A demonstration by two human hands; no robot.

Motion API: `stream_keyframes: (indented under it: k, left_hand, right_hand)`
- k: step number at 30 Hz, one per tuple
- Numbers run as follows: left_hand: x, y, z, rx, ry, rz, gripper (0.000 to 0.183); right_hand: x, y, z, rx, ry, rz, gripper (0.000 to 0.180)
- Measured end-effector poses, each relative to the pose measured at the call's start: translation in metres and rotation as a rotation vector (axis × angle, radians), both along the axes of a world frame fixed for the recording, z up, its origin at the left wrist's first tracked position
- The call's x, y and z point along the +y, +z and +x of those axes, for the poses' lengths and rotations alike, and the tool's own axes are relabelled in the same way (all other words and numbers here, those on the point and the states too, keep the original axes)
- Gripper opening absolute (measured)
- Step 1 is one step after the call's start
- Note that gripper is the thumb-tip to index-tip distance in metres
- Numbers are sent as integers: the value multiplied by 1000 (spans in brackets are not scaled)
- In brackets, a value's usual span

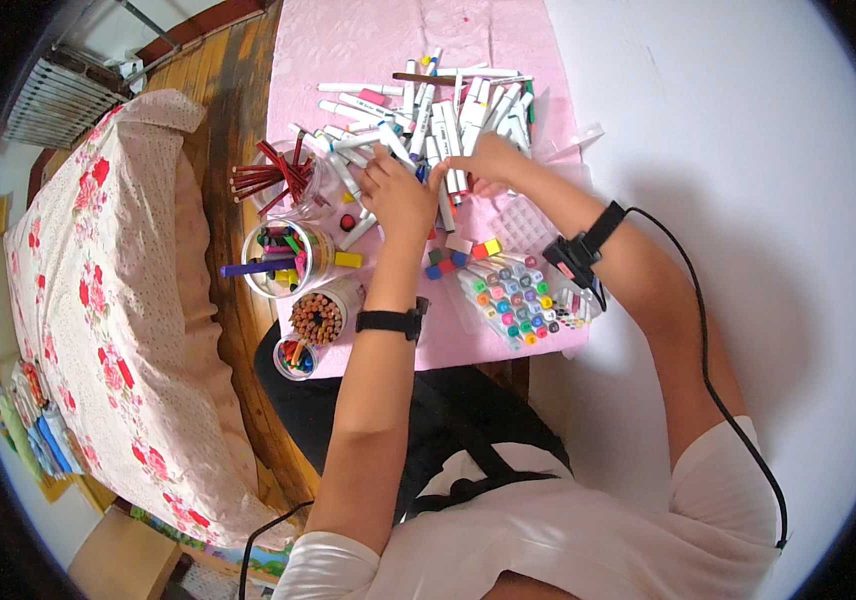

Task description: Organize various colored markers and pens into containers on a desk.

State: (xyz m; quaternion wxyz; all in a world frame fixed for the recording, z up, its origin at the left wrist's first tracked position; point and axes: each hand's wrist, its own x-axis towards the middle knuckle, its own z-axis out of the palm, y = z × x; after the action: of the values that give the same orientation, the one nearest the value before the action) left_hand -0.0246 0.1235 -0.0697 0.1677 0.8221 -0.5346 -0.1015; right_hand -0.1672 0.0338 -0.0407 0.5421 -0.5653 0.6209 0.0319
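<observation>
A pile of white markers (424,124) is spread over a pink cloth-covered table (345,37). My left hand (400,193) rests at the near side of the pile, fingers apart, its thumb reaching towards the markers by my right hand. Nothing shows in its grasp. My right hand (495,163) has its thumb across a few upright-lying white markers (452,142), with the other fingers curled beside them. Just below the hands lie several small coloured cubes (459,259), including red, blue and yellow ones.
On the left stand a clear jar of dark red pencils (278,176), a tub of mixed markers (289,259), a container of pencils (317,319) and a small cup of crayons (297,356). Capped markers fill a clear case (514,300) at right, beside a white wall (668,112).
</observation>
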Motion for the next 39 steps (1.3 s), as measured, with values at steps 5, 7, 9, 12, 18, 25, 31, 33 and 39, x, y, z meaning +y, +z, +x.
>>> stream_keyframes:
  k: [5, 7, 9, 12, 18, 25, 31, 33, 39]
  left_hand:
    - [0, -7, 1, 41, -96, -73, 87]
    - [-3, 1, 0, 143, -198, -11, 85]
    - [-1, 7, -2, 120, -215, 28, 82]
    - [-1, 14, -3, 170, -285, 16, 77]
    - [-2, 7, -22, 589, -269, 7, 71]
    - [-5, 22, -5, 827, -343, 76, 58]
    - [14, 79, -3, 1201, -250, 73, 49]
    - [16, 82, 3, 1295, -127, 239, 44]
    - [35, 102, 13, 1377, -51, 140, 40]
  right_hand:
    - [5, -6, 10, -97, -274, 208, 70]
    - [2, -3, 5, -170, -210, 276, 76]
    - [9, -6, 6, -220, -288, 187, 75]
    - [7, -3, -6, -368, -318, 424, 55]
    - [8, -8, -24, -352, -310, 441, 39]
    - [16, 31, -28, -330, -234, 377, 35]
    - [25, 72, -23, -322, -191, 288, 33]
    - [37, 87, -14, -259, -217, 202, 36]
    - [57, 116, -5, -329, -181, 194, 39]
